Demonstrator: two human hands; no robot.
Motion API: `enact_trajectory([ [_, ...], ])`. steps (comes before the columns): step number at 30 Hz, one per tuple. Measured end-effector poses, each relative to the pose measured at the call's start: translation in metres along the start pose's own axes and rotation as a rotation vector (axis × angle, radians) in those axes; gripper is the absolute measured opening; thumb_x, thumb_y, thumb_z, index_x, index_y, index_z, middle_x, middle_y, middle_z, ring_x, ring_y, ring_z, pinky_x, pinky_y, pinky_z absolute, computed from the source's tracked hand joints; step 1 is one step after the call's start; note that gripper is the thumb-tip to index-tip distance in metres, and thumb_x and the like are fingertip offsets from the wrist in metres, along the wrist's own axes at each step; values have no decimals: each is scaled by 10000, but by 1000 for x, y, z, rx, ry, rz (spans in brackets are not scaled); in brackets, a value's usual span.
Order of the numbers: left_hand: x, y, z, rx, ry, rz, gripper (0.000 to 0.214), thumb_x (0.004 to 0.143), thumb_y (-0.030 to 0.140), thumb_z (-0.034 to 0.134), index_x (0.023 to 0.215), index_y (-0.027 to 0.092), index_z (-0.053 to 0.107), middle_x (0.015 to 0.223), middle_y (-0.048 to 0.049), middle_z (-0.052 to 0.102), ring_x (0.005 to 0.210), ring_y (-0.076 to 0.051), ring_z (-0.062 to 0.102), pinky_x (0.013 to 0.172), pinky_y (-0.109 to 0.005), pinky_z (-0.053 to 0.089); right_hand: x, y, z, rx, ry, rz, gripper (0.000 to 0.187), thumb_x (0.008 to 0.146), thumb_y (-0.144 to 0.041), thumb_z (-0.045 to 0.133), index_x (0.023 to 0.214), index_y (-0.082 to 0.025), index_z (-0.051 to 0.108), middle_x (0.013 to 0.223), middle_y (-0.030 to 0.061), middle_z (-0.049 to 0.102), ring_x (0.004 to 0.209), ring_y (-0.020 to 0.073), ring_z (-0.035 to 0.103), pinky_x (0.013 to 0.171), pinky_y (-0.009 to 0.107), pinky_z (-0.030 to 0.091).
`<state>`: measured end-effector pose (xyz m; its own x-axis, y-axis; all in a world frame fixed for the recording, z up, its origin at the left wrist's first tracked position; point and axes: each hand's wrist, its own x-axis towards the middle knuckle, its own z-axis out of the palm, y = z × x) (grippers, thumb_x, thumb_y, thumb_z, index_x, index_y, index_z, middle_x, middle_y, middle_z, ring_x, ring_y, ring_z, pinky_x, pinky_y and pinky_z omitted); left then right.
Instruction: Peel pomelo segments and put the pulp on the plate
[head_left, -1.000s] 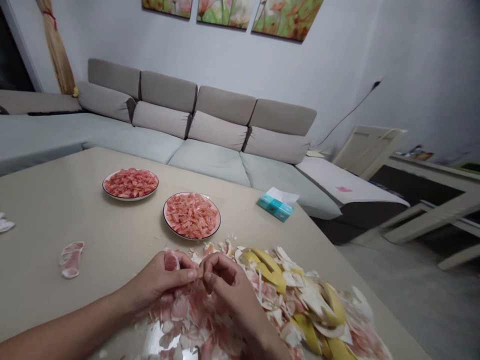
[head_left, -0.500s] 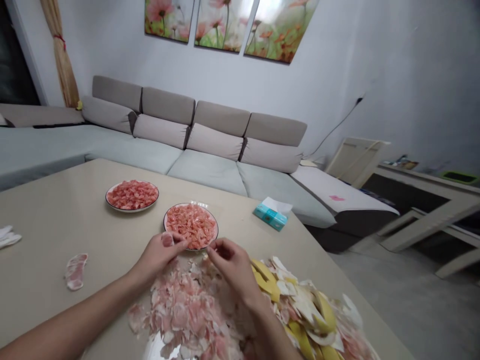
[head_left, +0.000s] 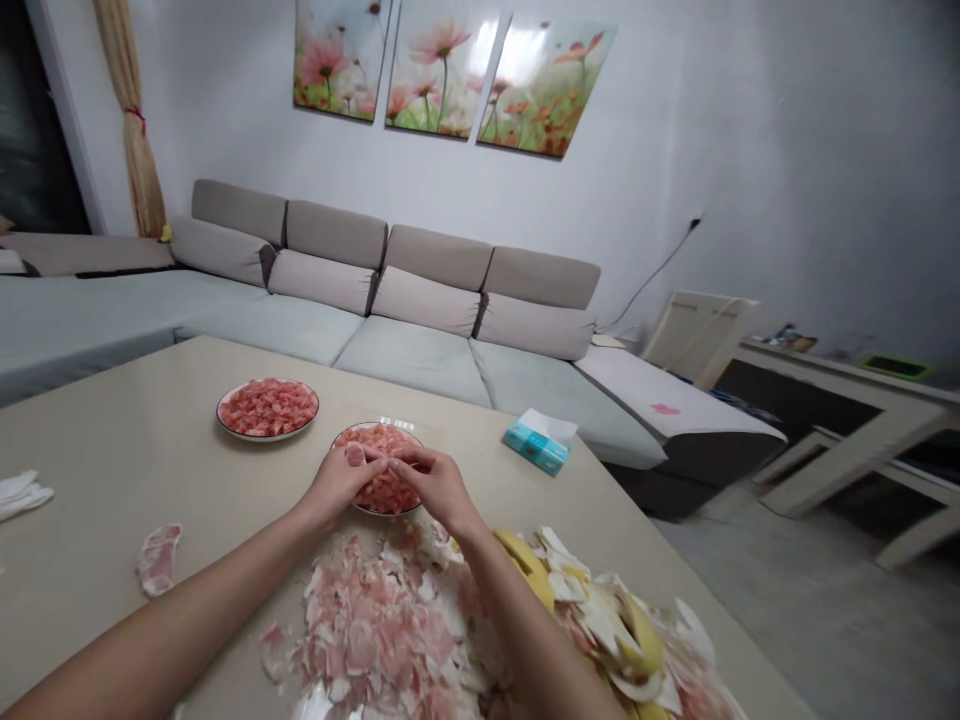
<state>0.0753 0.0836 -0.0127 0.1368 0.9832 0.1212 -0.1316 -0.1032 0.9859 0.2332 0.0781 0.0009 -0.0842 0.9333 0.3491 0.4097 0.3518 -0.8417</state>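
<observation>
Both of my hands are held over the nearer plate (head_left: 345,436) heaped with pink fruit flesh. My left hand (head_left: 341,482) is closed, pinching a pink piece of fruit (head_left: 354,455) between thumb and fingers. My right hand (head_left: 435,485) is closed too, its fingertips meeting the left hand's at that piece. Below my wrists lies a pile of pink-white membrane scraps (head_left: 379,620). Yellow and white peel (head_left: 600,610) is heaped to the right of my right forearm.
A second plate (head_left: 268,408) of pink flesh stands further left. One peeled segment (head_left: 159,558) lies alone on the beige table (head_left: 97,450), with white tissue (head_left: 22,492) at the left edge and a teal tissue pack (head_left: 538,441) near the far edge. A grey sofa stands behind.
My hands rose from the scrap pile and moved forward over the nearer plate, coming together again at the pink piece. The camera tilted up.
</observation>
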Motion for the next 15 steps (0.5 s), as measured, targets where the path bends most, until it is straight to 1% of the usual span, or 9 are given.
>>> enact_trajectory([
  [3, 0, -3, -1, -16, -13, -28, 389, 654, 466, 763, 805, 118, 679, 464, 71, 454, 418, -80, 381, 411, -191, 240, -4, 2, 6, -12, 62, 8, 234, 780, -362, 627, 766, -160, 743, 771, 49, 759, 744, 211, 680, 688, 290, 520],
  [7, 7, -7, -7, -31, 19, -30, 376, 706, 471, 722, 844, 127, 654, 472, 76, 468, 412, -85, 405, 423, -198, 280, -1, 7, 7, -49, 133, 28, 232, 805, -331, 589, 733, -148, 712, 732, 45, 738, 694, 193, 666, 653, 278, 512],
  [9, 15, -9, -10, -25, 28, -12, 324, 696, 418, 747, 810, 127, 661, 507, 55, 527, 462, -104, 472, 462, -210, 339, 4, 11, 5, -73, 131, 39, 190, 803, -298, 598, 766, -156, 718, 753, 39, 744, 688, 187, 672, 654, 277, 521],
  [12, 33, -9, -11, -17, 22, 15, 209, 679, 290, 782, 742, 128, 666, 657, 1, 644, 627, -142, 580, 584, -233, 433, 16, 16, 2, -132, 118, 55, 108, 800, -240, 647, 831, -170, 723, 825, 44, 751, 731, 182, 682, 715, 305, 537],
  [15, 48, -7, -8, -44, 0, 2, 118, 770, 213, 721, 745, 126, 646, 751, -3, 658, 683, -135, 596, 646, -263, 476, 25, 19, 1, -192, 106, 60, 102, 851, -243, 665, 877, -149, 694, 875, 38, 730, 790, 172, 680, 792, 363, 535],
])
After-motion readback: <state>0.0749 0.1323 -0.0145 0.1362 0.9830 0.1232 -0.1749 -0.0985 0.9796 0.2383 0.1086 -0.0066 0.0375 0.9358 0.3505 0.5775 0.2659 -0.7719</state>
